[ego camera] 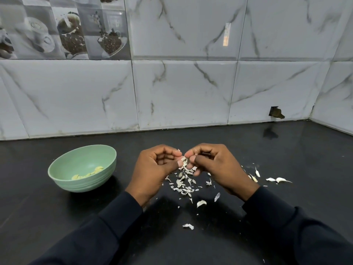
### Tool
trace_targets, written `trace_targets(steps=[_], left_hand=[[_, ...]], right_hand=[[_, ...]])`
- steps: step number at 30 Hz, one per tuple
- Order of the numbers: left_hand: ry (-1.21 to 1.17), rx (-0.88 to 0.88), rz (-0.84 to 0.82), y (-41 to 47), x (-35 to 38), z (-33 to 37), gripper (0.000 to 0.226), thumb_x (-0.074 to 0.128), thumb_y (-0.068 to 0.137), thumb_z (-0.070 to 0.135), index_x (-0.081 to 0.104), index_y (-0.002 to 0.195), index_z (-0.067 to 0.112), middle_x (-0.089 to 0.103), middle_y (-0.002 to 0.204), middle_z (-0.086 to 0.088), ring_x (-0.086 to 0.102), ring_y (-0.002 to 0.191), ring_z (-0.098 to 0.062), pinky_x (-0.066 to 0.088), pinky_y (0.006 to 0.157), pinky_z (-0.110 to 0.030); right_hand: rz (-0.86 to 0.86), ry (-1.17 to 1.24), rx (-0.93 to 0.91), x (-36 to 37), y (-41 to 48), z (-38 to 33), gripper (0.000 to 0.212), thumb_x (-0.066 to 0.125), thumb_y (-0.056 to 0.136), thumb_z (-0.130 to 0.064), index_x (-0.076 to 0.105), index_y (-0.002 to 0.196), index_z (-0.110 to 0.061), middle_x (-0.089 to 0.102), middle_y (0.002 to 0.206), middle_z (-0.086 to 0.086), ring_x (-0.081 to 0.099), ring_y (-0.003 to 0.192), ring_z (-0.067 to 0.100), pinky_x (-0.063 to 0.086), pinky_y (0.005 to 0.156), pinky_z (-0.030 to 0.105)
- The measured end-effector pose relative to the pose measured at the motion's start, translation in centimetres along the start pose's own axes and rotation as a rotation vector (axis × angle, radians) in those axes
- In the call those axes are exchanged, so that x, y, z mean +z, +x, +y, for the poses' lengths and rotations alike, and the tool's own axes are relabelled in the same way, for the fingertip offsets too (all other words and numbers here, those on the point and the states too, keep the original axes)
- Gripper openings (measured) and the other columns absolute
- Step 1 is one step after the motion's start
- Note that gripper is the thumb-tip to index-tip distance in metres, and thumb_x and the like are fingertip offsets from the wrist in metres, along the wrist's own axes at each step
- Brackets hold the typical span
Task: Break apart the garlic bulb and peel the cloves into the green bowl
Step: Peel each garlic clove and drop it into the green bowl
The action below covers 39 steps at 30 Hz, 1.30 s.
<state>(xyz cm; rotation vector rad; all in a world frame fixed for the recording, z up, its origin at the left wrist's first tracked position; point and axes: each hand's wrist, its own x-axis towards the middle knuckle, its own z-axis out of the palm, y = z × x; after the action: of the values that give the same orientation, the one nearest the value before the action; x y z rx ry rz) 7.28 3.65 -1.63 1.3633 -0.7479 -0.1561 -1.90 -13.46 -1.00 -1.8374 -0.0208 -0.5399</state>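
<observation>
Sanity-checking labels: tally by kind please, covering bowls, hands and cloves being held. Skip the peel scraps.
Pale green ribbed round bowl: 1
Bare hands: 2, left hand and right hand
White garlic clove, pinched between both hands: 1
Total: 4

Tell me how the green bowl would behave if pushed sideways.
The green bowl is probably light: it looks like thin plastic holding only a few peeled cloves. On the glossy black counter it would likely slide rather than tip.
</observation>
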Motion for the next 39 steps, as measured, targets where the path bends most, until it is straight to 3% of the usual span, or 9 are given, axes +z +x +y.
trace_targets(steps=[2,4,7,12,16,25,30,36,39], left_hand=[[0.025,0.021,0.000,0.0,-0.1,0.0,0.022,0.080,0.075,-0.011,0.075,0.091,0.003,0.077,0.088,-0.012,0.072,0.080,-0.016,0.059,0.075,-0.024],[0.063,0.046,-0.006,0.1,-0.3,0.1,0.023,0.080,0.076,-0.011,0.074,0.092,0.004,0.077,0.089,-0.011,0.073,0.082,-0.016,0.061,0.079,-0.026],[0.132,0.065,-0.005,0.1,-0.3,0.1,0.023,0.083,0.075,-0.008,0.074,0.090,0.007,0.076,0.087,-0.008,0.071,0.077,-0.012,0.059,0.075,-0.023],[0.280,0.134,-0.010,-0.2,-0.2,0.1,0.026,0.084,0.076,-0.003,0.071,0.087,0.017,0.074,0.082,-0.003,0.070,0.075,-0.016,0.058,0.072,-0.027],[0.362,0.166,-0.024,-0.3,-0.1,0.1,0.027,0.085,0.077,0.003,0.068,0.089,0.020,0.075,0.080,0.001,0.071,0.074,-0.017,0.058,0.068,-0.028],[0.154,0.073,-0.039,-0.2,0.6,-0.2,0.025,0.080,0.078,-0.009,0.061,0.087,0.005,0.074,0.080,-0.013,0.071,0.071,-0.020,0.056,0.067,-0.023],[0.013,0.015,-0.059,-0.2,0.8,-0.2,0.026,0.072,0.082,-0.015,0.054,0.084,0.004,0.072,0.075,-0.015,0.071,0.066,-0.018,0.058,0.065,-0.023],[-0.040,0.004,-0.058,-0.2,0.7,-0.7,0.018,0.074,0.082,-0.011,0.069,0.096,-0.001,0.074,0.077,-0.006,0.071,0.072,-0.013,0.057,0.070,-0.021],[-0.024,0.016,-0.025,-0.2,0.7,-1.0,0.016,0.076,0.080,-0.008,0.074,0.094,0.000,0.076,0.082,-0.010,0.070,0.074,-0.015,0.057,0.071,-0.022]], right_hand=[[-0.012,-0.040,0.034,0.0,-0.1,-0.1,0.020,0.055,0.100,0.002,0.074,0.102,-0.003,0.075,0.082,0.017,0.070,0.063,0.021,0.057,0.057,0.030],[-0.023,-0.121,0.062,-0.3,-0.2,0.0,0.006,0.067,0.098,-0.011,0.073,0.098,-0.009,0.073,0.071,0.012,0.063,0.050,0.019,0.049,0.047,0.027],[0.011,-0.318,0.011,-0.8,-0.4,0.4,0.019,0.085,0.085,-0.027,0.072,0.079,-0.014,0.059,0.054,-0.004,0.047,0.046,0.008,0.039,0.050,0.024],[-0.035,-0.118,-0.049,-0.4,-0.4,0.2,0.014,0.081,0.088,-0.009,0.077,0.101,-0.009,0.075,0.087,0.014,0.069,0.074,0.022,0.061,0.072,0.037],[-0.050,-0.133,-0.044,0.1,-0.3,0.4,0.010,0.075,0.093,-0.010,0.076,0.100,-0.003,0.076,0.079,0.010,0.073,0.071,0.021,0.062,0.070,0.037],[-0.012,-0.165,-0.019,0.4,-0.1,1.2,0.012,0.065,0.097,0.001,0.071,0.088,-0.004,0.068,0.064,0.003,0.065,0.060,0.013,0.053,0.059,0.028],[-0.008,-0.030,0.054,0.6,-0.1,0.9,0.015,0.059,0.098,0.007,0.067,0.086,0.003,0.067,0.070,0.021,0.062,0.057,0.013,0.051,0.054,0.024],[-0.049,0.419,0.264,0.9,-0.1,0.7,0.019,0.055,0.100,0.005,0.065,0.084,0.003,0.064,0.074,0.012,0.060,0.056,0.016,0.050,0.049,0.021],[-0.082,0.407,0.249,1.1,-0.2,0.8,0.014,0.059,0.100,-0.002,0.067,0.092,0.004,0.066,0.078,0.012,0.063,0.059,0.016,0.053,0.052,0.022]])
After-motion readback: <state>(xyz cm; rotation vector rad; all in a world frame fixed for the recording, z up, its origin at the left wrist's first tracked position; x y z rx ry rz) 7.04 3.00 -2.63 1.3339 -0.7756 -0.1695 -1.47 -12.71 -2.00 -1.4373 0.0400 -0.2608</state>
